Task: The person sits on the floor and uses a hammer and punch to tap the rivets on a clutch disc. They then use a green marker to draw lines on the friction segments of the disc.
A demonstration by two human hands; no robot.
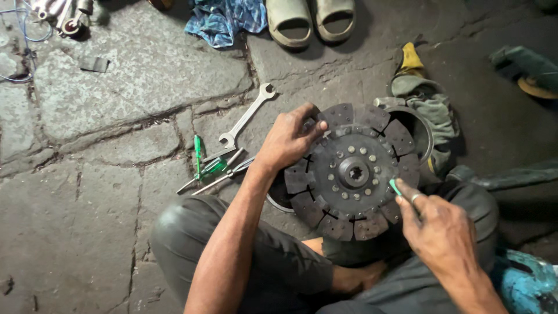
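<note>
Head view: left hand (pixel 289 139) clamps the upper-left rim of a round dark metal clutch disc (pixel 351 171) propped over the lap; right hand (pixel 439 229) fingers pinch a small green-tipped tool (pixel 395 186) at its right rim. Best to brace the disc firmly and work with short, controlled strokes.

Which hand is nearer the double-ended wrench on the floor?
Left. The left hand grips the clutch disc's upper-left edge, just right of the wrench. The right hand is at the disc's lower right, far from it.
</note>
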